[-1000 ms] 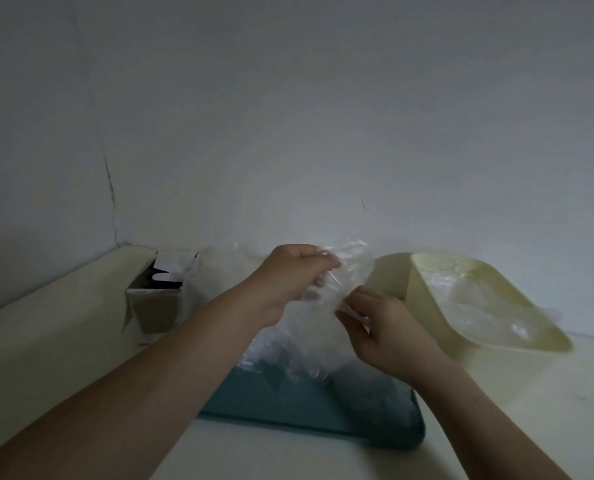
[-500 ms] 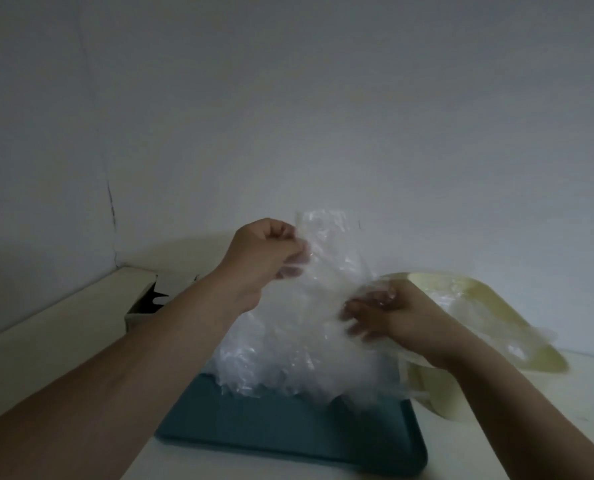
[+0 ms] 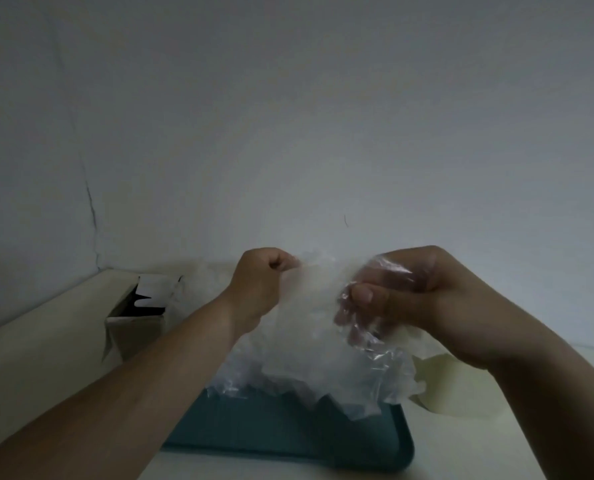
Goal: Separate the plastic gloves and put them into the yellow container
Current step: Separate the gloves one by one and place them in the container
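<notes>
Pinching the plastic gloves [image 3: 309, 341] at one edge in the curled left hand [image 3: 261, 289], lifting the clump over the teal tray [image 3: 288, 441], likely so layers hang free; gripping the opposite edge in the right hand [image 3: 420, 299], set apart, just above the yellow container [image 3: 440, 386].

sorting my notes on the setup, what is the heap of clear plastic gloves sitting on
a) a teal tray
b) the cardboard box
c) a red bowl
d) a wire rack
a: the plastic gloves, gripped at the top by the left hand and the right hand, reach down onto a teal tray; the cardboard box stands apart to its left.
</notes>
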Tool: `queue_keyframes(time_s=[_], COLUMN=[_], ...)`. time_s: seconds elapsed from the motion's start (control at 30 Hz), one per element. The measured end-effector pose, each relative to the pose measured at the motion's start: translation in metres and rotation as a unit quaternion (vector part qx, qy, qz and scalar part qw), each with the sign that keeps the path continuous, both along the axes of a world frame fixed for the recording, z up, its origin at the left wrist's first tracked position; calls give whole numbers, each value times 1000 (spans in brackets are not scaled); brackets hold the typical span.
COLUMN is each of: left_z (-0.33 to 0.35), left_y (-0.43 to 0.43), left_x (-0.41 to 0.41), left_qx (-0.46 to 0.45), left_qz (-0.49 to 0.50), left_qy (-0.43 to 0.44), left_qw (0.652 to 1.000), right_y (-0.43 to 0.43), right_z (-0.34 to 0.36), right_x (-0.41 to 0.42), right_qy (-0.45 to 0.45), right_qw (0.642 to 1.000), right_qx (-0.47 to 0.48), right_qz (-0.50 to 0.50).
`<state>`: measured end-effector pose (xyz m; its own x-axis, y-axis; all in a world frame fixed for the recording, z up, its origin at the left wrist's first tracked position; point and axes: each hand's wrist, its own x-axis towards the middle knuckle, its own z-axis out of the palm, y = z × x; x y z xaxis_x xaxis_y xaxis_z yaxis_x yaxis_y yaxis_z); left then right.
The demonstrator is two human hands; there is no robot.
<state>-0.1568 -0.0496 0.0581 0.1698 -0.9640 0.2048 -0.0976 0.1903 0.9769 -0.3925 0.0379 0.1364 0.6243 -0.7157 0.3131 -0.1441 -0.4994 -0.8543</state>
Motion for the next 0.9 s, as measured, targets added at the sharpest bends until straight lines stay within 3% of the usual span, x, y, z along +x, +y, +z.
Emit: queue_keyframes(time_s=[0.1,0.17,0.33,0.47,0.63,0.77,0.9], left_z=[-9,-15,-28,-28,-29,-18,18], left_y=[5,8,8,5,2,6,12], left_x=[-6,-14,-14,-9,-1,15,20], left_qx=[34,84,151,182,141,140,72], left_qz=[-38,-72,-87,-131,-70,-73,-80], left_qy=[-50,6,-28,57,34,84,32], left_qw=[997,994,984,973,987,984,994], right_y=[-6,-21,-57,-76,-94,-103,-109], right_z=[-16,-43,-107,-135,-148,-153,-139], right_x=[21,35,42,47,37,30,41], right_qy=[127,227,240,324,318,306,323], right_qw=[984,956,950,918,916,920,921], right_qx=[-106,-144,-131,-169,-134,-73,-39], right_qz=[-69,-118,-151,-154,-203,-235,-215])
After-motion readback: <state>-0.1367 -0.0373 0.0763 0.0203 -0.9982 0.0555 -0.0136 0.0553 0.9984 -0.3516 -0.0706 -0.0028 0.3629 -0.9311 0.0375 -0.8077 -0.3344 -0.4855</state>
